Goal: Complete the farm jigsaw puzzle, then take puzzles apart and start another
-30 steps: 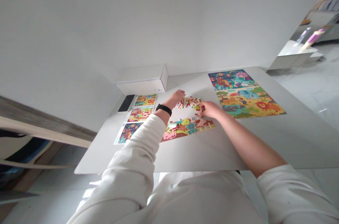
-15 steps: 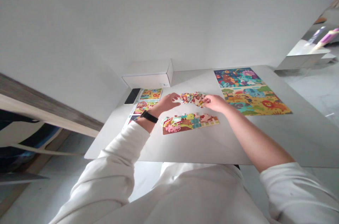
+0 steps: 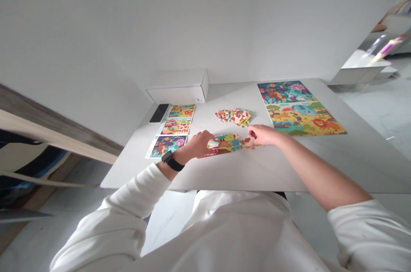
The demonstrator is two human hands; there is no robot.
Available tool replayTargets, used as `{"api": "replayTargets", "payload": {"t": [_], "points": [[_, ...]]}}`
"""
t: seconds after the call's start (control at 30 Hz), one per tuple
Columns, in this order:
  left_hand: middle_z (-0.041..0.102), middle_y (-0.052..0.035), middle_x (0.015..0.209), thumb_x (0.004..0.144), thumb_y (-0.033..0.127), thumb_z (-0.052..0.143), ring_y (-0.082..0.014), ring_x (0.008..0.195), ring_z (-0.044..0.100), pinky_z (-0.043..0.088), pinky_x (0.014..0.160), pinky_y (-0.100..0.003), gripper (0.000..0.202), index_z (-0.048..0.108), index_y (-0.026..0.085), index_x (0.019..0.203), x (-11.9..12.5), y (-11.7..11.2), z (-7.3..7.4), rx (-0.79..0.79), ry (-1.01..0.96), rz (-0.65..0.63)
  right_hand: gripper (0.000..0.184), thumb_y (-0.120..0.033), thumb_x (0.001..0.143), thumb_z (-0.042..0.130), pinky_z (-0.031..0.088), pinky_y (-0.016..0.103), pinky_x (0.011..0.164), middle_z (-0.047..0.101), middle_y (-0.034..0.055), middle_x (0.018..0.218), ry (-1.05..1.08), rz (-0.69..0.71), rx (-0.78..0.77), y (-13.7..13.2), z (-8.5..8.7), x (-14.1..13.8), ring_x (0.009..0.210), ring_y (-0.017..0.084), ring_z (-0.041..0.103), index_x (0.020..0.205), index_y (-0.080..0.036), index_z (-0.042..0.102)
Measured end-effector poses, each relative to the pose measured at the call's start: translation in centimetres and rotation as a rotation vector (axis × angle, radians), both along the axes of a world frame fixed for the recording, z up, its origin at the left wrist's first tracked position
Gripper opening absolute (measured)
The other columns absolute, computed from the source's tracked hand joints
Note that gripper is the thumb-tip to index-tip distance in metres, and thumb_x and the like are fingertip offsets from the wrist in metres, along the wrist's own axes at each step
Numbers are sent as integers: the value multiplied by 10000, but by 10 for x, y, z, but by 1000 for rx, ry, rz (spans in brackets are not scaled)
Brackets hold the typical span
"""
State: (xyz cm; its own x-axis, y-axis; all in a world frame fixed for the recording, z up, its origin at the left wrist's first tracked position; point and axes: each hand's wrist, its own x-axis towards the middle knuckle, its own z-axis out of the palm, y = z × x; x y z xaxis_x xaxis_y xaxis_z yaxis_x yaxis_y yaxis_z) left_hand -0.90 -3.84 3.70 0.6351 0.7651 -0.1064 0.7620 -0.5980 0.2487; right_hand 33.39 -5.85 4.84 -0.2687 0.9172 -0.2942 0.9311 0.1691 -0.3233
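Left hand (image 3: 199,144) and right hand (image 3: 263,134) have drawn back from the loose pile (image 3: 234,116) to the part-built puzzle (image 3: 229,145). Nearest is a black watch (image 3: 176,164) on the left wrist, below the puzzle's left end. Left fingers curl half shut over that end, just beside a red-and-white piece (image 3: 213,145); I cannot tell whether they grip it. Right fingertips bunch close together over the puzzle's right end; whether a piece is between them, I cannot tell. Left of the puzzle lies a picture sheet (image 3: 175,126) with three scenes, and past it a dark phone (image 3: 159,113). The pile sits just beyond the puzzle. To its far right lie two finished pictures (image 3: 305,120). Farthest, beyond it on the left, stands a white box (image 3: 176,94), its label (image 3: 197,100) too small to read.
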Motion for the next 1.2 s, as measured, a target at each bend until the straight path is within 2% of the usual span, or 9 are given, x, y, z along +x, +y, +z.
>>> {"api": "replayTargets", "payload": {"t": [0.13, 0.3, 0.43, 0.53, 0.6, 0.77, 0.9, 1.07, 1.2], "points": [[687, -112, 1356, 866, 395, 800, -324, 1242, 666, 527, 1107, -444, 456, 730, 247, 1292, 5, -3, -3, 9, -30, -39, 532, -327, 673, 970, 503, 291, 796, 727, 84, 1226, -42, 22, 16, -2, -2, 2, 1017, 260, 711, 1129, -253, 705], [678, -134, 1378, 824, 405, 850, -351, 1272, 651, 506, 1127, -453, 616, 687, 225, 1390, 15, 0, -6, 27, 17, -69, 669, -370, 589, 1021, 520, 312, 793, 744, 96, 1211, -75, 47, -22, 1, -3, 2, 1033, 292, 724, 1179, -259, 726], [675, -135, 1371, 785, 430, 889, -344, 1240, 659, 514, 1108, -438, 752, 648, 227, 1467, 19, 9, -8, 26, 21, -83, 568, -392, 558, 1025, 495, 302, 699, 769, 58, 1085, -73, 51, -33, 6, -4, 6, 950, 277, 733, 1045, -275, 758], [675, -128, 1350, 760, 426, 909, -340, 1235, 660, 519, 1103, -428, 771, 657, 230, 1462, 21, 13, -9, 9, -9, -96, 460, -360, 529, 1031, 465, 293, 643, 763, 30, 955, -28, 35, -64, 8, -5, 10, 862, 254, 728, 882, -274, 749], [669, -127, 1343, 756, 422, 913, -342, 1225, 662, 526, 1092, -430, 774, 661, 235, 1463, 24, 14, -9, -4, -24, -96, 414, -343, 544, 1018, 454, 295, 631, 768, 35, 956, -31, 46, -83, 6, -5, 12, 840, 247, 724, 838, -269, 736], [629, -124, 1347, 730, 412, 944, -340, 1236, 637, 525, 1093, -429, 853, 636, 268, 1512, 28, 12, -8, -31, -46, -91, 393, -362, 608, 963, 439, 290, 617, 787, 36, 994, -58, 55, -132, 3, -3, 19, 856, 241, 726, 898, -268, 715], [565, -135, 1423, 717, 439, 956, -366, 1293, 582, 492, 1122, -467, 927, 591, 314, 1560, 31, 9, -6, 19, -39, -75, 433, -354, 607, 947, 464, 267, 632, 798, -3, 949, 56, 20, -223, 3, -4, 23, 865, 234, 745, 970, -280, 722], [632, -141, 1339, 756, 463, 921, -390, 1253, 574, 479, 1084, -496, 1008, 479, 308, 1648, 34, 5, -3, 47, 38, -90, 264, -323, 687, 866, 448, 273, 641, 784, -7, 903, 124, 46, -289, 2, 1, 20, 822, 216, 723, 900, -265, 721], [645, -144, 1347, 796, 497, 887, -401, 1280, 577, 419, 1168, -549, 989, 458, 280, 1660, 32, 0, 0, 96, 58, -85, 257, -358, 699, 833, 414, 267, 624, 737, -14, 845, 194, 51, -289, 0, 7, 21, 774, 194, 671, 870, -248, 675]]}}
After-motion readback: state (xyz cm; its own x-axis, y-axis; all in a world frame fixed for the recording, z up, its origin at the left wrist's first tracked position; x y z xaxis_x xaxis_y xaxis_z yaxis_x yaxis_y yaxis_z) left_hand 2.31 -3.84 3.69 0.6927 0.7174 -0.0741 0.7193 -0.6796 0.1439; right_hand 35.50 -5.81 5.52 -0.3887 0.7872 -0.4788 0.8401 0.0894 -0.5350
